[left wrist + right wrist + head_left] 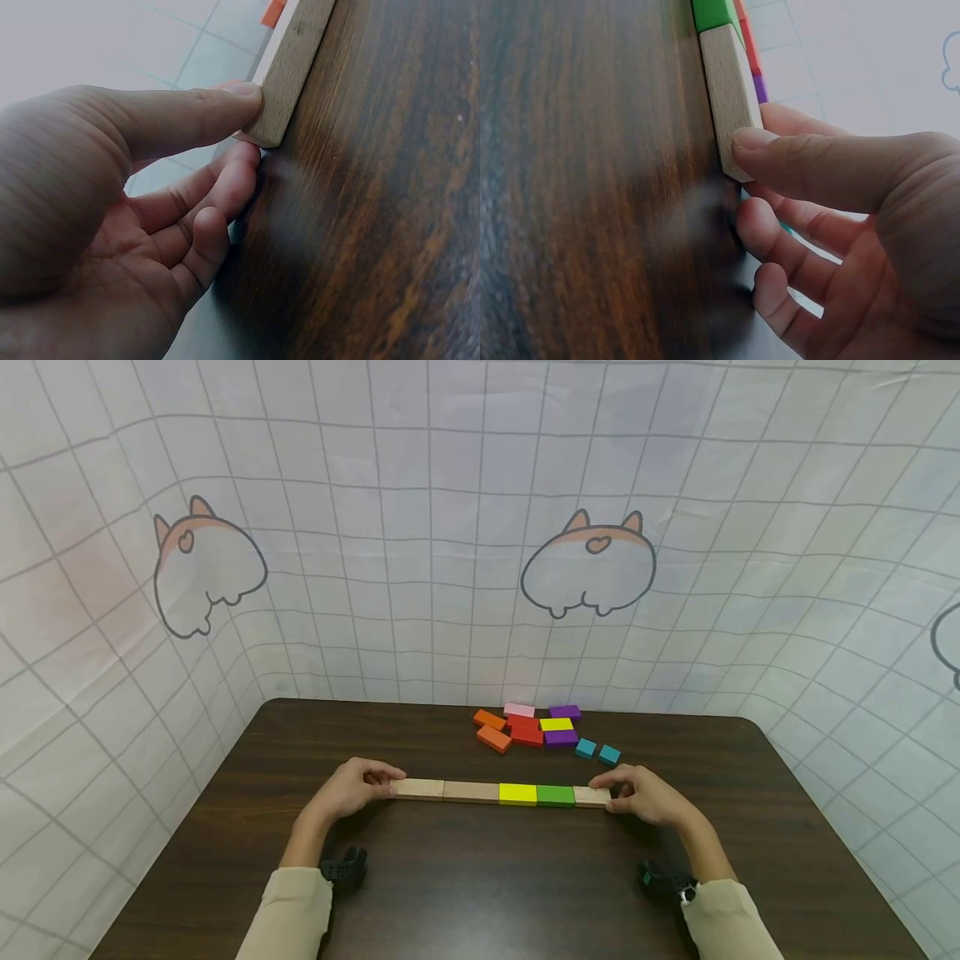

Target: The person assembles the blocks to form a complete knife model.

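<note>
A row of blocks [517,794] lies in the lower middle of the head view; the left hand [351,788] narrowly pinches its left-end block [420,789], the right hand [648,793] likewise its right-end block [587,796].

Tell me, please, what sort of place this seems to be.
Probably a curtained-off workspace: a dark wood-grain table, gridded cloth with cartoon prints behind and beside it, and a row of blocks on top.

Before you, the brown wood-grain desk [480,885] carries a row of five blocks [517,794], with loose coloured blocks [527,737] beyond.
</note>
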`<action>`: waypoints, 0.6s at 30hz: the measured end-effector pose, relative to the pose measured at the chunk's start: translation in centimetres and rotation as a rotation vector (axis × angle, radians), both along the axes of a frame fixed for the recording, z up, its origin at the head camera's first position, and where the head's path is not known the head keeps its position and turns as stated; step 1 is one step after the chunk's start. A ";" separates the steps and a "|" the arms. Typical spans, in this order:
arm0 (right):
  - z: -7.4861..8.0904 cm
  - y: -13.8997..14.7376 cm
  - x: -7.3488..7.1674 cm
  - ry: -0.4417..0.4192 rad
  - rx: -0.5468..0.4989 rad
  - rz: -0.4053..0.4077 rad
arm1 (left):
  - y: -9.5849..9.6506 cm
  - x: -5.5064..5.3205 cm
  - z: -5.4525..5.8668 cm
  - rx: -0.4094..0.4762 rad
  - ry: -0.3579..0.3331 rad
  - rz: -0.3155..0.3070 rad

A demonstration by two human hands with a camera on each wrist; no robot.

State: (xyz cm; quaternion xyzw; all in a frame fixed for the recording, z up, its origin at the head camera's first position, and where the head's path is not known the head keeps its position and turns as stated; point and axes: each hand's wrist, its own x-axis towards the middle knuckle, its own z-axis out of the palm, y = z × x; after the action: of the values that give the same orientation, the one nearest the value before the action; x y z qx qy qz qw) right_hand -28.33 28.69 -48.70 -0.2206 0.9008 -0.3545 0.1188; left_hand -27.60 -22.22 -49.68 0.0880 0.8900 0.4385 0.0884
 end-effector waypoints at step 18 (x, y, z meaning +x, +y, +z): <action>0.0 0.3 -0.2 -0.025 -0.013 -0.002 | 0.0 -0.1 -0.1 -0.012 0.007 -0.003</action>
State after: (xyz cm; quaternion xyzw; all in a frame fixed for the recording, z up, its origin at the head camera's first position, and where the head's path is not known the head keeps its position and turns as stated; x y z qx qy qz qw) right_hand -28.49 28.98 -48.75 -0.2161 0.8972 -0.3633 0.1284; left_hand -27.74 -22.22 -49.75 0.0901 0.8928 0.4327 0.0866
